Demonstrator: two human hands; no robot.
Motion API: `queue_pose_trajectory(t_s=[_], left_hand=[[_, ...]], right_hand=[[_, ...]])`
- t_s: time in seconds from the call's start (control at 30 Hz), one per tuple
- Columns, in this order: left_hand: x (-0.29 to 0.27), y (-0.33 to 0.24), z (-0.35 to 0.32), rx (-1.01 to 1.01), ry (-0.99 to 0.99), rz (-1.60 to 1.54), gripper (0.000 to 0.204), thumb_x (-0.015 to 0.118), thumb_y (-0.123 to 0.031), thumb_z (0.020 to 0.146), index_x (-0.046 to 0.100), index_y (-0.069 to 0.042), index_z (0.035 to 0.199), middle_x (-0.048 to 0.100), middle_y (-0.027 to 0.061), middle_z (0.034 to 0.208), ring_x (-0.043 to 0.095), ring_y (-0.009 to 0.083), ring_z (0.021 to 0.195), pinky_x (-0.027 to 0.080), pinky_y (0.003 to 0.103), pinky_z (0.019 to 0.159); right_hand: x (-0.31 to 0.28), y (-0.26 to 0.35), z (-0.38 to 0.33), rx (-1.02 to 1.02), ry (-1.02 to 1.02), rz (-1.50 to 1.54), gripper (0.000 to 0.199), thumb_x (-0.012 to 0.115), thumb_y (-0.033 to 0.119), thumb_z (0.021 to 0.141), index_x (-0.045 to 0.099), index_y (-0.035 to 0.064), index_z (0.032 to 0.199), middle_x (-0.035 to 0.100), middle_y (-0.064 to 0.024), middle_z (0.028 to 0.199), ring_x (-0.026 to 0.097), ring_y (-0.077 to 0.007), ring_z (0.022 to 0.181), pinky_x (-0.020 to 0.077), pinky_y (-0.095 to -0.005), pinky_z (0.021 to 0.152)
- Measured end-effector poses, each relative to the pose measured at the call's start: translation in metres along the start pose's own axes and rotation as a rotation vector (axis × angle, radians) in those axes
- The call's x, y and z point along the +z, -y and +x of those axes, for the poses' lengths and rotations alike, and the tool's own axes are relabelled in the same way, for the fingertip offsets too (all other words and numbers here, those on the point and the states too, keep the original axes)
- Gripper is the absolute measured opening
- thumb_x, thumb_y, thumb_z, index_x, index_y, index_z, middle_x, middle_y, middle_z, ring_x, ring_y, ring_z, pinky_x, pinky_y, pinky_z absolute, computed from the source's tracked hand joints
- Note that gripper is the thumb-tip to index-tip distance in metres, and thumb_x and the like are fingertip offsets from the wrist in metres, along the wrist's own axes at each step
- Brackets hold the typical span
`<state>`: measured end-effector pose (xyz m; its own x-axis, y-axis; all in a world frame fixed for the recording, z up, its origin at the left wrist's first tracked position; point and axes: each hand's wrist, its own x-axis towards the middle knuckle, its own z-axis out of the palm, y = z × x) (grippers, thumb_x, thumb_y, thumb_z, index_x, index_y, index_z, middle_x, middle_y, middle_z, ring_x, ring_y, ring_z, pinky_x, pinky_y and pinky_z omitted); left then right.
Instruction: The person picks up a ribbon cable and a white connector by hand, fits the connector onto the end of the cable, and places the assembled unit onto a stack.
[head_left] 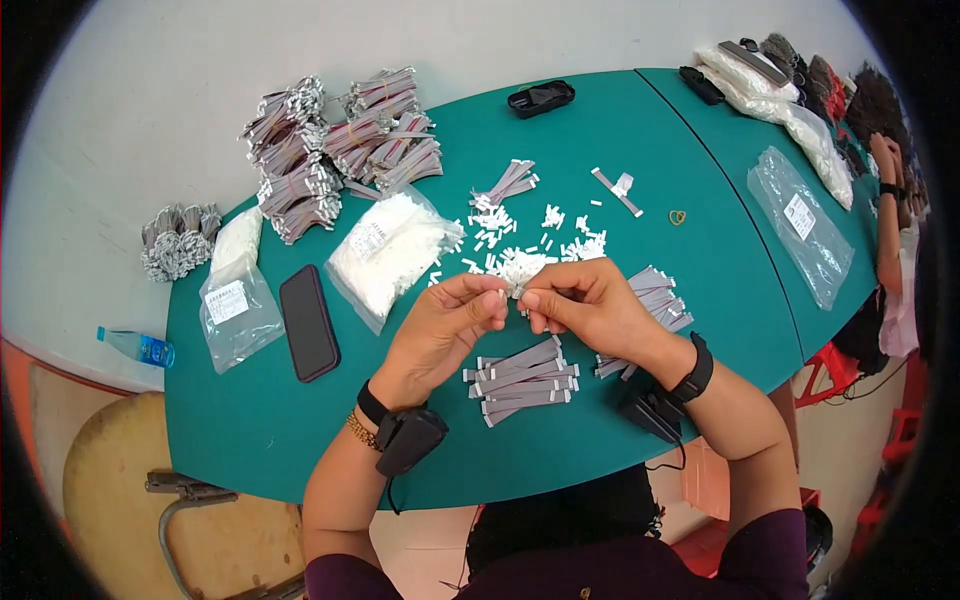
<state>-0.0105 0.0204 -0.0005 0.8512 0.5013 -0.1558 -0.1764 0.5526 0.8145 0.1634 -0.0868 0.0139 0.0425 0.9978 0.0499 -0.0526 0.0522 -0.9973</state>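
My left hand (450,325) is closed in a pinch, with a small white plastic piece (502,294) at the thumb and fingertip. Close beside it my right hand (595,305) is pinched too; its fingers hide most of what it holds. Just beyond the fingertips lies a loose heap of small white plastic pieces (522,264). Below the hands is a stack of grey flat ribbon cables (520,382) with white ends. More grey ribbon cables (655,298) lie partly behind my right hand, and a small bunch (506,184) lies beyond the heap.
Bundled cables (300,165) are piled at the far left of the green table (400,450). A clear bag of white pieces (385,250), a phone (310,322) and another bag (240,310) lie left. Rubber bands (678,217) and an empty-looking bag (800,228) lie right, near another person's arm (888,220).
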Motion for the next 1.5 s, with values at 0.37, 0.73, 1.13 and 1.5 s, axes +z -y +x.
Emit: queue_pose_trajectory(t_s=[0.37, 0.73, 1.13, 1.5], left_hand=[[0.0002, -0.0029, -0.0009, -0.025, 0.053, -0.048, 0.017, 0.06, -0.007, 0.085, 0.059, -0.002, 0.101, 0.061, 0.0051, 0.09, 0.058, 0.0115, 0.077, 0.048, 0.023, 0.071], [0.0025, -0.0026, -0.002, -0.035, 0.044, -0.005, 0.018, 0.06, -0.008, 0.085, 0.06, -0.001, 0.101, 0.061, 0.0046, 0.09, 0.058, 0.011, 0.075, 0.048, 0.023, 0.07], [0.0045, -0.0012, -0.0027, -0.028, 0.032, 0.018, 0.018, 0.06, -0.008, 0.085, 0.06, -0.001, 0.101, 0.061, 0.005, 0.089, 0.057, 0.011, 0.075, 0.048, 0.022, 0.069], [0.0075, -0.0027, -0.0035, -0.018, 0.032, 0.019, 0.017, 0.06, -0.008, 0.085, 0.059, 0.0, 0.1, 0.061, 0.0055, 0.089, 0.057, 0.0116, 0.075, 0.047, 0.023, 0.069]], right_hand=[[0.0013, 0.0037, -0.0019, -0.028, 0.035, -0.047, 0.011, 0.057, 0.009, 0.088, 0.065, 0.0006, 0.086, 0.06, -0.001, 0.066, 0.05, -0.0033, 0.057, 0.0371, -0.0178, 0.05], [0.0028, 0.0007, -0.0023, -0.064, 0.031, -0.102, 0.011, 0.056, 0.009, 0.086, 0.064, 0.0016, 0.082, 0.058, 0.0005, 0.062, 0.047, -0.003, 0.055, 0.0343, -0.0202, 0.047], [0.0032, 0.0006, -0.0027, -0.075, 0.029, -0.125, 0.012, 0.056, 0.009, 0.086, 0.064, 0.0027, 0.08, 0.058, 0.001, 0.062, 0.047, -0.0022, 0.054, 0.0341, -0.0194, 0.046], [0.002, 0.0022, -0.0029, -0.029, 0.034, -0.132, 0.012, 0.058, 0.009, 0.087, 0.064, 0.0007, 0.081, 0.06, -0.0005, 0.065, 0.05, -0.0033, 0.056, 0.0383, -0.0183, 0.049]])
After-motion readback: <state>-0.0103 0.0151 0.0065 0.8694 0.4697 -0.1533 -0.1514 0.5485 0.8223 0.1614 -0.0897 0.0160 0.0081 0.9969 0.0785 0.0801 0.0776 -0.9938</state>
